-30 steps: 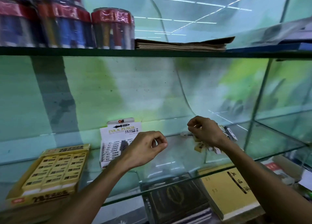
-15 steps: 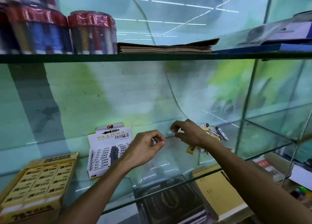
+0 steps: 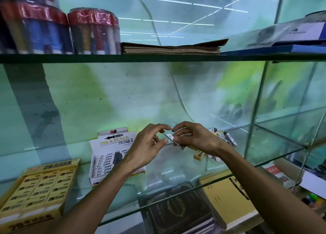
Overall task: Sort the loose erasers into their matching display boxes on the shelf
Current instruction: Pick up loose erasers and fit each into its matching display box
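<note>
Right hand (image 3: pixel 197 138) pinches one white eraser (image 3: pixel 171 138), left hand (image 3: pixel 148 145) spread; loose pile (image 3: pixel 220 138) remains unsorted.

Counting it up: two hands (image 3: pixel 148 145) (image 3: pixel 197 136), two display boxes, one white (image 3: pixel 112 156) and one yellow (image 3: pixel 35 189), one loose yellow eraser (image 3: pixel 199 154), two red-capped tubs (image 3: pixel 93 32) up top.

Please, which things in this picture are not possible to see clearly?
- Loose erasers, head view: pile mostly behind the right hand; number unclear.
- White display box: right part hidden by the left hand.
- Yellow display box: cut by the left edge.
- Tubes on the upper shelf: blurred.
</note>
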`<state>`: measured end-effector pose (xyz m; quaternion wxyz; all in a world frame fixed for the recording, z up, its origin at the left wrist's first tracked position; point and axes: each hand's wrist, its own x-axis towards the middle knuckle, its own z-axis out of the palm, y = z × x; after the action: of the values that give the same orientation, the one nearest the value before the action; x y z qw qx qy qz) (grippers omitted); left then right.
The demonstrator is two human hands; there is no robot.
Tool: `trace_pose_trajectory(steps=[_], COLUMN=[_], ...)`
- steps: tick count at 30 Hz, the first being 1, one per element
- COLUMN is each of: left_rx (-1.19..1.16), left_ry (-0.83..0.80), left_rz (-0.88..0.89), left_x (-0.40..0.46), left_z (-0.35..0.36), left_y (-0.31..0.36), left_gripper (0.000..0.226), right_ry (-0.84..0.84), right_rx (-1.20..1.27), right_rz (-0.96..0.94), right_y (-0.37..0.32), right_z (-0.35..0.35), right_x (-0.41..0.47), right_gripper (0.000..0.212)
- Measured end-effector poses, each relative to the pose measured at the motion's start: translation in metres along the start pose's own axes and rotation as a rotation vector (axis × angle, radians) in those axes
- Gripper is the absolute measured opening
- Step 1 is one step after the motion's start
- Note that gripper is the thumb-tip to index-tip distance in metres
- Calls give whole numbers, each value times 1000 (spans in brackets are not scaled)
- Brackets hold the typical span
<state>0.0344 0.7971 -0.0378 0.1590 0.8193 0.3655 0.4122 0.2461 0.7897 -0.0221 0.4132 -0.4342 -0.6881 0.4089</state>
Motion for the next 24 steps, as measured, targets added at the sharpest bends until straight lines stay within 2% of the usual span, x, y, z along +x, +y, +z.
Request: trace_pose_trajectory(steps=[3,5,8,10,12,16,19,22,24], left_rx=[-23,-121,-548,-875,-1037,-1082,-1063,-1023,-959], left_ry=[67,106,136,113,75,17,-12,-7,-5], left_rz=[-5,-100,-332,-446,-505,-572,-593,-593,-580], left_x=[-2,-3,-3,-3,-4,-7,-10,-14,-17], left_z=[-3,-7,-17,-23,-29,-35,-37,-42,-49], left_y=[0,1,3,6,8,8,8,6,2], left_gripper=[14,10,10,10,10,8,9,13,19], right_ry=[-5,11,38,59,70,5,-25,29,81], right_rx=[18,107,431,357,154,78,72,79,193], right_rz=[-33,-42,-46,-117,-220,-295,-315,-336,-320], right_y=[-4,-4,-3,-1,0,-10,-15,-14,-11], right_z=[4,7,12,16,21,33,41,47,50], right_x=[-1,1,4,6,5,4,5,8,11], right_gripper=[24,19,15,18,22,34,26,18,16])
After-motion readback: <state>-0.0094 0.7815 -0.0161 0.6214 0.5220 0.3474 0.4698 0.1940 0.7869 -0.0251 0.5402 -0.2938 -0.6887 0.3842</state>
